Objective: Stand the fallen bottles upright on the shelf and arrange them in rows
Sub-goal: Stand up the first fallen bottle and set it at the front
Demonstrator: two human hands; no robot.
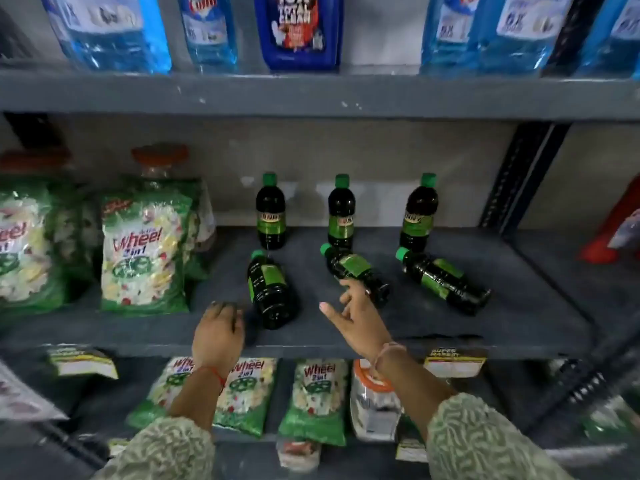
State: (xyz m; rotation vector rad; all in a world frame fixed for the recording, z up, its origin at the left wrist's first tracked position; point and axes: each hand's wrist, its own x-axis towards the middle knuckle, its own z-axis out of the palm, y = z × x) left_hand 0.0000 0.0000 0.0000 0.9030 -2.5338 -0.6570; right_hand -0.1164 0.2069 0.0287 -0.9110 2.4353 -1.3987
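Three dark bottles with green caps stand upright at the back of the grey middle shelf (pixel 519 317): left (pixel 270 213), middle (pixel 341 213), right (pixel 418 216). In front of each lies a fallen bottle of the same kind: left (pixel 272 294), middle (pixel 353 270), right (pixel 445 280), caps pointing to the back. My left hand (pixel 218 334) rests palm down on the shelf's front edge, just left of the left fallen bottle. My right hand (pixel 356 317) is open, fingers spread, its fingertips at the base end of the middle fallen bottle. Whether they touch it I cannot tell.
Green Wheel detergent packs (pixel 145 251) and a jar with an orange lid (pixel 161 161) fill the shelf's left side. Blue liquid bottles (pixel 114 32) stand on the shelf above. More packs (pixel 315 400) sit below. A dark upright post (pixel 519 174) and a red object (pixel 613 230) are at right.
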